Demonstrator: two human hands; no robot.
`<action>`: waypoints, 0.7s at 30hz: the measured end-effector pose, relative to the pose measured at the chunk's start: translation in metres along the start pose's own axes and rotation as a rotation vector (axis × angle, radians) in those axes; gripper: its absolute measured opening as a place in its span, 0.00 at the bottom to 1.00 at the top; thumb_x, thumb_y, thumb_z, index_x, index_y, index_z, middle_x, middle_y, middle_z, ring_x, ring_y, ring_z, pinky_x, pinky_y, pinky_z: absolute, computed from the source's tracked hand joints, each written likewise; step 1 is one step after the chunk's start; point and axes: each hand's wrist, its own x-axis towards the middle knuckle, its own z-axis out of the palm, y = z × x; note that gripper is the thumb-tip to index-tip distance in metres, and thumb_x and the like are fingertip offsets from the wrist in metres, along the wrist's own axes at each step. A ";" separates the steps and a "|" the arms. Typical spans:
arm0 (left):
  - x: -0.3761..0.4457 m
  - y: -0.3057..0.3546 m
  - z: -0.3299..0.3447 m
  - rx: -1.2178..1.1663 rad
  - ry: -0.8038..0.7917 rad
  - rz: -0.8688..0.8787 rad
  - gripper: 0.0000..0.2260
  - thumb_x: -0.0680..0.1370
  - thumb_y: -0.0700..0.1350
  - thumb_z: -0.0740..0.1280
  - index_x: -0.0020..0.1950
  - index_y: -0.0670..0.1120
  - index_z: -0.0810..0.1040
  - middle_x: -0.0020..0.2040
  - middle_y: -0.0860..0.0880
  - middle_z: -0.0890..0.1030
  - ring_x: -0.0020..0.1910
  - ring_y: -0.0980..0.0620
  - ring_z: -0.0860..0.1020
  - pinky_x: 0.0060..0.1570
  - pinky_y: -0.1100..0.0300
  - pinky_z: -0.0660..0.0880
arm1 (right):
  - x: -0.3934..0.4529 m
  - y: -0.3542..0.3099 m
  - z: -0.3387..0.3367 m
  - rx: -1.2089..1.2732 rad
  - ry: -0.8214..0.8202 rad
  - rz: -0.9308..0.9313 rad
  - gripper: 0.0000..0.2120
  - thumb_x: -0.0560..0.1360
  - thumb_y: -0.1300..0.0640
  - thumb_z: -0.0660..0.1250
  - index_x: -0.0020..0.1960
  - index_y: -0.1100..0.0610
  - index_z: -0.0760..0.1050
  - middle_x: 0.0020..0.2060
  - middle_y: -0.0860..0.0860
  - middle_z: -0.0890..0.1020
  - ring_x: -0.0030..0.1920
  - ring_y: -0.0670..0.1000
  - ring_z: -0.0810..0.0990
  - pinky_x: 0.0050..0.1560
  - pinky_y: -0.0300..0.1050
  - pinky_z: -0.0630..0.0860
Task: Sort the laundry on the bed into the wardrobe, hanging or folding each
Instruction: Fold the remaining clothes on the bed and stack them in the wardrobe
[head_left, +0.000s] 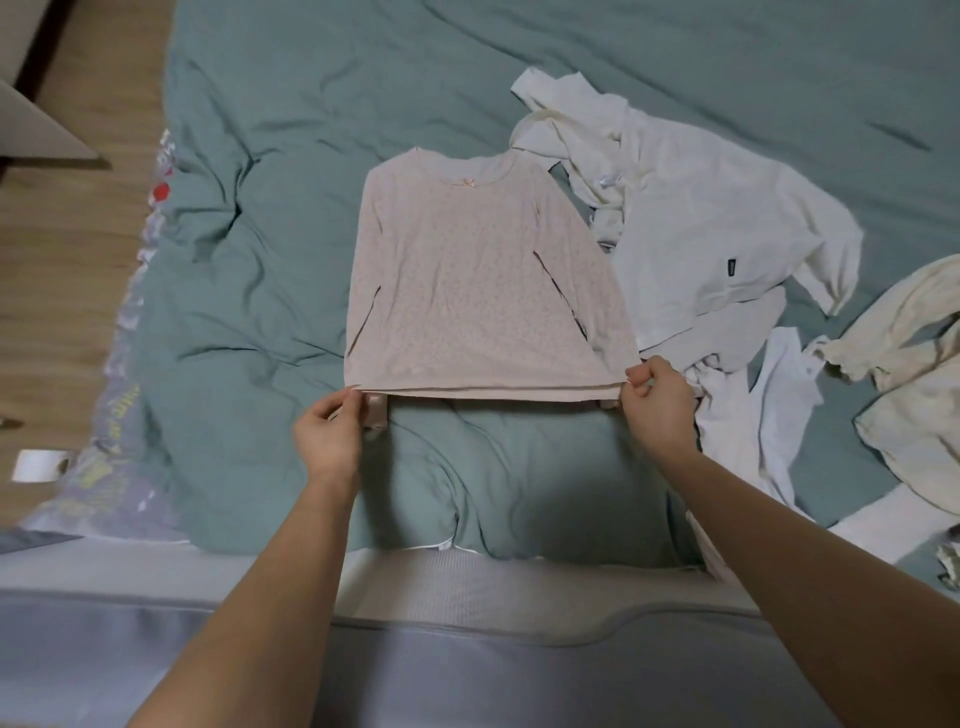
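Pink knit top (483, 280) lies flat, front up, mid-bed on the green duvet (291, 104); neckline away from the person, small bow at the collar, long sleeves folded in along the body; fabric faintly speckled, hem double-layered. Left hand (328, 434) pinches the hem's left corner, thumb on top; right hand (657, 397) pinches the right corner, fingers curled round the edge; both grips closed on cloth, hem pulled taut between them and slightly lifted.

Open duvet left of the top and beyond its collar, wrinkled; a bare stretch too between hem and the bed's near edge. Right side crowded: white shirt (727, 234) with a dark label touches and partly tucks under the top's right edge; white pieces (769, 415) just beside the right hand; cream garment (914, 364) further right, near the frame's edge.

Left bed edge shows patterned grey sheet (119, 415); wooden floor (67, 260) past it.
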 end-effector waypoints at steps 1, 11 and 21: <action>-0.003 0.003 0.001 -0.087 0.011 -0.044 0.03 0.75 0.35 0.68 0.46 0.40 0.81 0.44 0.41 0.82 0.45 0.49 0.78 0.55 0.56 0.76 | -0.001 0.000 0.000 0.001 -0.004 -0.014 0.05 0.71 0.70 0.60 0.43 0.64 0.73 0.42 0.51 0.77 0.42 0.52 0.73 0.43 0.38 0.65; -0.020 0.025 -0.017 -0.290 -0.205 0.001 0.06 0.79 0.34 0.63 0.45 0.41 0.77 0.35 0.47 0.83 0.34 0.54 0.83 0.40 0.65 0.80 | 0.007 0.006 -0.011 0.097 -0.107 -0.063 0.18 0.70 0.71 0.61 0.42 0.53 0.84 0.37 0.46 0.84 0.34 0.46 0.78 0.39 0.40 0.73; -0.015 0.029 -0.016 0.337 -0.175 0.290 0.12 0.72 0.29 0.65 0.46 0.43 0.83 0.44 0.45 0.83 0.33 0.61 0.77 0.35 0.73 0.72 | 0.004 -0.004 -0.011 0.112 0.027 0.014 0.12 0.70 0.67 0.64 0.43 0.55 0.83 0.31 0.46 0.82 0.35 0.48 0.82 0.42 0.42 0.78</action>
